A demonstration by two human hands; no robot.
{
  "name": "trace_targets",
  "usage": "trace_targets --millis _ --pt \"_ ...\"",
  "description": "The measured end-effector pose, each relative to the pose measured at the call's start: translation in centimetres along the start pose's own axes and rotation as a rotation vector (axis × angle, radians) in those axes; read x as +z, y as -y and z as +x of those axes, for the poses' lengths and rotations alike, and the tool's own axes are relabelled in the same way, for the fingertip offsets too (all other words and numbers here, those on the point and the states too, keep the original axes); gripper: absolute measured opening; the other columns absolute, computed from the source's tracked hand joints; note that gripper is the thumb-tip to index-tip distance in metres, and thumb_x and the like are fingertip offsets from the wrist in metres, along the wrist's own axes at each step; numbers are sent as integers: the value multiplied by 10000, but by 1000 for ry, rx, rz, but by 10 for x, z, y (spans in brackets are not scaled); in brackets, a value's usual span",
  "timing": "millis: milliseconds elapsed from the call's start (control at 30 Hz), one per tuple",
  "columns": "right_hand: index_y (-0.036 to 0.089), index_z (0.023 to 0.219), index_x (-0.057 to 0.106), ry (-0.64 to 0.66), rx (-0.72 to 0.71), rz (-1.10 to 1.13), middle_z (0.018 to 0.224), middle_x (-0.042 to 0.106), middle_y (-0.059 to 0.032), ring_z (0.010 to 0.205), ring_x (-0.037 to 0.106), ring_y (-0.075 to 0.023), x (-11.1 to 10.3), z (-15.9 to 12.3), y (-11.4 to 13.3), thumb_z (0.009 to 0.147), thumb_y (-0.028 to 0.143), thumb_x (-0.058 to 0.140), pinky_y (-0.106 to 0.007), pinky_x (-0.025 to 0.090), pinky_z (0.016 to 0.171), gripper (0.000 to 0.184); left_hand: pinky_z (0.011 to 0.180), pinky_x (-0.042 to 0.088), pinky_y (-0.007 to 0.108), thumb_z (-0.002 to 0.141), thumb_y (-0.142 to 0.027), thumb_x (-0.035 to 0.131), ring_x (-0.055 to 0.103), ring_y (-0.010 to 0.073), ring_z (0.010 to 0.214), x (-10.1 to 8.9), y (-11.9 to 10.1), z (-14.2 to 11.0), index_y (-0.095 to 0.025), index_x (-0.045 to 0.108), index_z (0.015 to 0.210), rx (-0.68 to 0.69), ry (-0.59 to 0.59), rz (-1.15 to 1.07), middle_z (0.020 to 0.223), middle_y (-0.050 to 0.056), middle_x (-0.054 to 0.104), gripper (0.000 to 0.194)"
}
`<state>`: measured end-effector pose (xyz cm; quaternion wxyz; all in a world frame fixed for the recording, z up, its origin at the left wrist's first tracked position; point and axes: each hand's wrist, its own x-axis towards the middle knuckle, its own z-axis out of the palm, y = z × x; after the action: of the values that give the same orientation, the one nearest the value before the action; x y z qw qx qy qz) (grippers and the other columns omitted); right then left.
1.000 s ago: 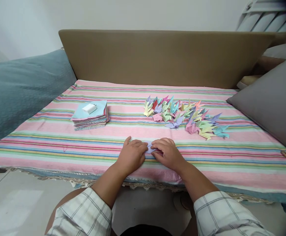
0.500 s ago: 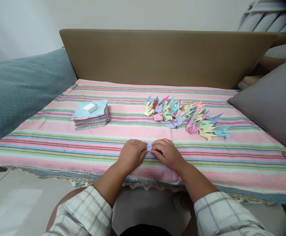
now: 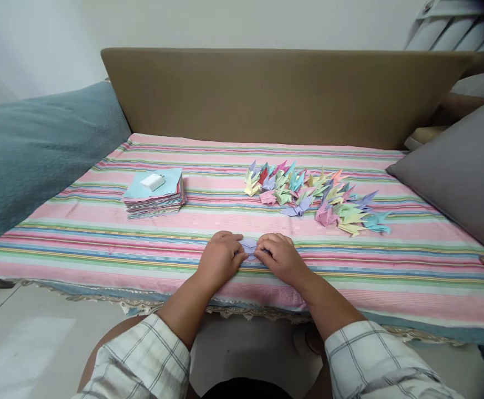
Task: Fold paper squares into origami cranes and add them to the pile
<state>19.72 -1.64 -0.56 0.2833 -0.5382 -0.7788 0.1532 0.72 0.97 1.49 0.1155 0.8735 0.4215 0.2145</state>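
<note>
paper, pale purple and folded (image 3: 248, 245), lies low over the striped cloth (image 3: 209, 221), between the two hands and near the cloth's front edge. the left hand (image 3: 218, 261) has its thumb and fingers closed on the left side of it, and the right hand (image 3: 282, 259) pinches the right side. a crease could land crooked, i judge, if one pinch slips or the hands pull unevenly, since the cloth looks soft and gives little firm backing; a hard tug outward might tear the thin sheet. its long axis seems to run left to right, from hand to hand, though fingers cover both ends, so i cannot tell which way any tip points. beyond it, towards the right, sit the folded paper cranes (image 3: 283, 195), well apart from the paper stack (image 3: 154, 208) with a white plug adapter (image 3: 153, 182) on top
</note>
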Motion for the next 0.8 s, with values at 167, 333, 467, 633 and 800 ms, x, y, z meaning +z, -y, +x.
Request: trace_targets --millis 167,333,467,633,800 --pt "215 750 606 -27 35 1 933 640 -14 869 534 -177 3 1 2 845 306 542 -325 334 801 146 954 403 439 789 -266 613 521 268 1104 6 1 0 -171 655 699 -42 -61 71 1193 117 603 137" --pt "206 706 588 -65 42 -14 897 645 -18 833 536 -179 5 2 3 816 285 552 -315 333 771 140 952 406 434 793 -289 611 519 265 1104 8 2 -1 -175 616 678 -72 -80 66 1119 115 626 162" --pt "203 689 573 -96 53 -34 871 645 -17 807 533 -175 7 2 5 802 262 545 -311 327 758 130 956 403 438 795 -282 604 519 264 1101 9 1 0 -176 600 646 -92 -88 71 1097 112 632 183" --pt "201 647 546 -133 82 -81 833 638 -6 792 526 -171 12 3 7 768 234 558 -311 315 757 126 957 403 436 779 -262 614 519 264 1093 11 -1 2 -177 589 626 -104 -101 94 1123 110 624 177" --pt "199 639 530 -121 121 -82 798 623 0 795 528 -172 12 5 8 750 239 585 -305 317 755 130 948 408 433 761 -256 626 514 266 1096 14 -1 0 -186 571 656 -123 -112 86 1142 94 617 137"
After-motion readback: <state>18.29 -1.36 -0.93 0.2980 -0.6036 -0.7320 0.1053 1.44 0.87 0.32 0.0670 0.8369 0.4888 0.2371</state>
